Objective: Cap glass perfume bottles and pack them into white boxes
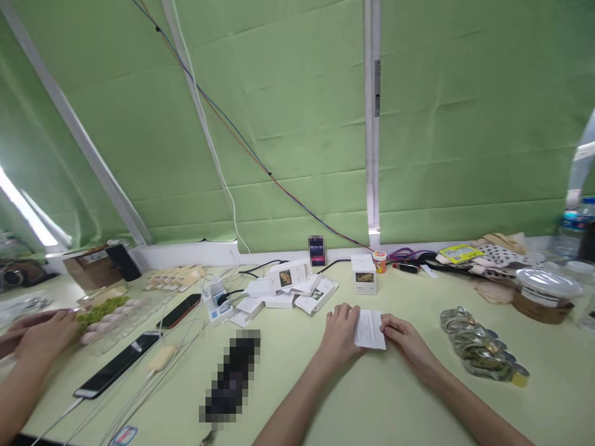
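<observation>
Head view: pale yellow-green smooth table, light-green fabric blind behind, white vertical post across it. Landmark: upright white cardboard carton. In front of it: flat white printed cardboard box. Right hand pinches its right edge; left hand against left edge, can't tell if gripping. Left of carton: heaped white picture-printed boxes.

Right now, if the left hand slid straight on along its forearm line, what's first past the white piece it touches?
Probably the upright white box with a picture on its front, ahead of the left hand and white piece; depth is unclear from one view.
</observation>
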Available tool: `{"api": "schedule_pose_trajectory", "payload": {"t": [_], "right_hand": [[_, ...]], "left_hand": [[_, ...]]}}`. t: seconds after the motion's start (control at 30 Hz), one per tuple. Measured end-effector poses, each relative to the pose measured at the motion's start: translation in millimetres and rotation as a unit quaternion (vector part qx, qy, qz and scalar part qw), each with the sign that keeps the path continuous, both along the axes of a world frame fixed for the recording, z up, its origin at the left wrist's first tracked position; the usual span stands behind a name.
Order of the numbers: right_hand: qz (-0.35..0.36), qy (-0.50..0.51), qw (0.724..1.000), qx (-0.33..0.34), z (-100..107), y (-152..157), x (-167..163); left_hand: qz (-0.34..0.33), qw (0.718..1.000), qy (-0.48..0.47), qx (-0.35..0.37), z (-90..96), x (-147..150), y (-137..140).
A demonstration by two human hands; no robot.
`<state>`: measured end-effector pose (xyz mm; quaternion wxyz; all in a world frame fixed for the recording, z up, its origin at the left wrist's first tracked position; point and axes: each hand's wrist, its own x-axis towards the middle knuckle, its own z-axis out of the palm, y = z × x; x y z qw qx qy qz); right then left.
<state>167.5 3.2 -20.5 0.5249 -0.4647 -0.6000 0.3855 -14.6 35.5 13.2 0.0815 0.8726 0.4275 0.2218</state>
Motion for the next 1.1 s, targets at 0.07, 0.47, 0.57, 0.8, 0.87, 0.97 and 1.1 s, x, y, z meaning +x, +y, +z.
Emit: {"api": "schedule_pose_trajectory", "payload": {"t": [0.07,0.47,0.57,0.8,0.87,0.97,1.1], "right_hand": [[0.009,-0.005,1.000,-0.008,-2,-2,-3],[-0.028,-0.175,0.984,0.008,-26,8,5],[-0.016,-0.229,0.973,-0.005,-20,5,22],[0.006,-0.359,0.933,0.036,-5,4,29],[0.011,-0.383,0.922,0.044,-4,4,23],[0.016,-0.405,0.913,0.039,-5,3,17],[0.042,-0.406,0.913,0.022,-3,1,21]], "left_hand": [[-0.010,1.000,-0.002,-0.008,-0.4,-2,0],[-0.056,0.991,0.068,-0.097,1.6,-26,17],[-0.013,0.986,0.118,-0.114,8.1,-48,28],[0.022,0.979,0.160,-0.124,15.1,-69,40],[0.028,0.982,0.152,-0.107,13.6,-63,38],[-0.049,0.994,0.086,-0.052,6.1,-39,30],[-0.147,0.985,0.069,-0.055,-8.1,-2,19]]}}
